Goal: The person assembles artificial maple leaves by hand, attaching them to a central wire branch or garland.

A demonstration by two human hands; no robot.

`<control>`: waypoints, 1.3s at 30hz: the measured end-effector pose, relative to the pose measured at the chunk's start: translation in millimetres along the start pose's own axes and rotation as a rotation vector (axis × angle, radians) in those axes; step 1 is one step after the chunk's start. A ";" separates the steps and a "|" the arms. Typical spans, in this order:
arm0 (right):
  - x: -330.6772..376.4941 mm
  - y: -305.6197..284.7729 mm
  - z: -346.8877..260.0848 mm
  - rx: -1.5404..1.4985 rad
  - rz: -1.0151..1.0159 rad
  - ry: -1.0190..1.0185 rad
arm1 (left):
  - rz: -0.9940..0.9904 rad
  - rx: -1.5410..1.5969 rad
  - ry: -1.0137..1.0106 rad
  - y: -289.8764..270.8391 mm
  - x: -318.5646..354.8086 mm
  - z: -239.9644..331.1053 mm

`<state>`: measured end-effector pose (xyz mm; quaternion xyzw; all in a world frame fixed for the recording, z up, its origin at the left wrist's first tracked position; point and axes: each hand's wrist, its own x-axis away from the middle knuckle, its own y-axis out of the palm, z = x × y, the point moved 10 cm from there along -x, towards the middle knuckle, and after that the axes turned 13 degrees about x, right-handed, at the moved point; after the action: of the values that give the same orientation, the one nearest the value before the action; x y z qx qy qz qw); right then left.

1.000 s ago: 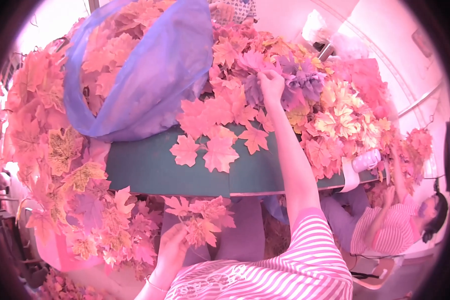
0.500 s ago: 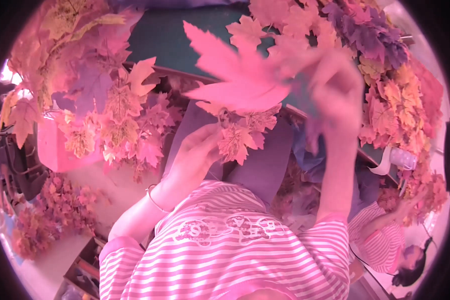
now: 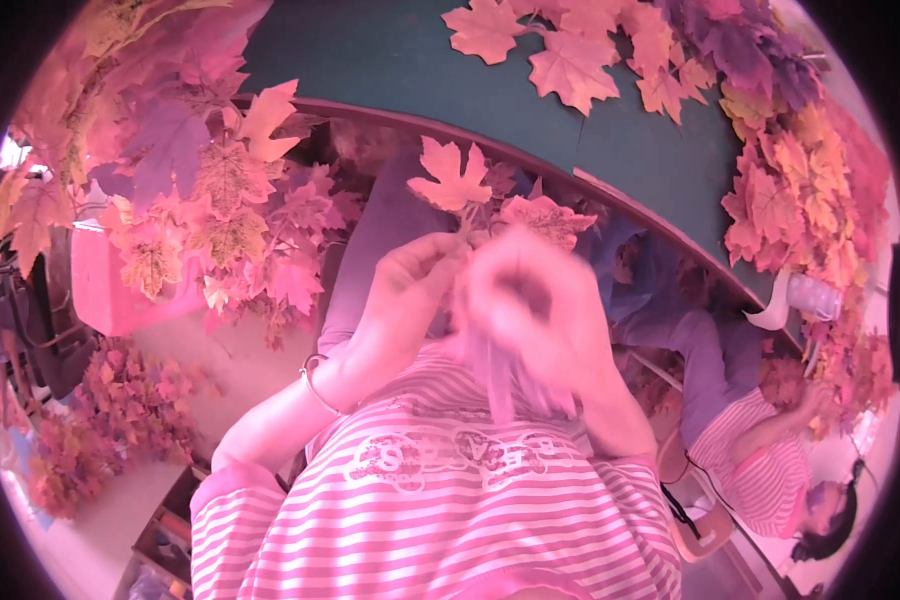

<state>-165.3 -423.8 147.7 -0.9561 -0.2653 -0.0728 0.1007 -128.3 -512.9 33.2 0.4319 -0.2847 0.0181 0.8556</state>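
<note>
My left hand (image 3: 415,285) is closed in a pinch on the stem of a small artificial maple leaf sprig (image 3: 452,180), held over my lap. The sprig's orange-pink and red leaves stick up past the fingertips. Right beside it, my right hand (image 3: 545,300) is smeared by motion, its thumb and fingers curled together at the stem. A blurred, pale purplish strip (image 3: 500,385) hangs below the right hand; its kind cannot be made out.
Leaf garlands hang at the left (image 3: 235,190) and lie along the right side (image 3: 780,190) of a dark green table (image 3: 390,60). A roll of pale tape (image 3: 810,297) sits at its right edge. A co-worker in a striped shirt (image 3: 745,440) sits at the right. More leaves (image 3: 120,420) lie at lower left.
My right hand has come down and left from above the table to meet my left hand. The large pink leaf it carried near the camera no longer shows there. The sprig's leaves now point upward.
</note>
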 end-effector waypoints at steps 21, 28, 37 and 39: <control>-5.5 -5.4 99.7 0.287 0.115 0.077 | 0.017 0.337 -0.091 -22.3 19.7 -22.0; 11.9 -13.5 81.5 0.278 0.243 -0.080 | 0.026 0.327 -0.068 -20.7 16.2 -20.3; 16.3 -13.2 84.9 0.185 0.293 -0.026 | 0.020 0.338 -0.035 -22.7 11.2 -21.5; 15.6 -12.6 86.2 0.190 0.293 -0.016 | 0.026 0.321 -0.023 -23.2 10.4 -23.8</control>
<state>-151.2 -385.7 69.0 -0.9714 -0.1295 -0.0242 0.1978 -101.9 -511.9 10.4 0.5594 -0.2934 0.0695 0.7721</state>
